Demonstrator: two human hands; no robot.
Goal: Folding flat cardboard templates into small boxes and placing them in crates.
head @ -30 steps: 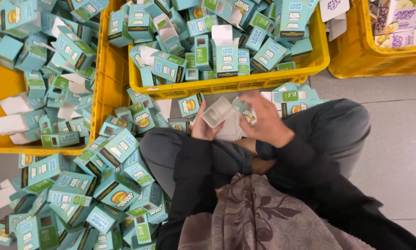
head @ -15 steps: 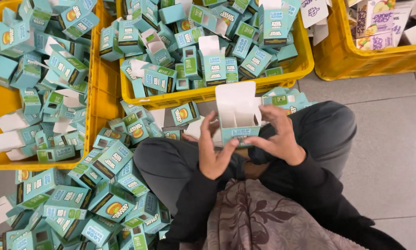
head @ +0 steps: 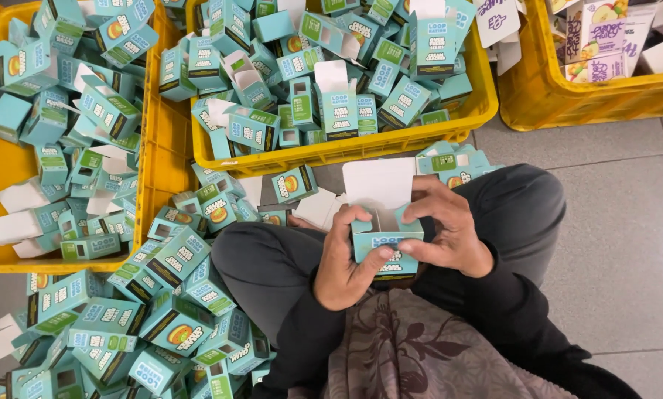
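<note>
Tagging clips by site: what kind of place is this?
Likely a packing or box-assembly workspace, worked from the floor. Yellow crates are heaped with small teal cartons, more lie loose on the tiled floor, and both hands hold an open carton.

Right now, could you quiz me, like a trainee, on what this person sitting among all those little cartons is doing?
1. True or false: both hands hold the same teal carton.
2. The carton's white top flap is: A) open and standing up, B) tucked shut, C) torn off.
3. What colour are the crates that hold the other cartons?

Key:
1. True. The left hand grips its left side, the right hand its right side.
2. A.
3. Yellow.
</note>
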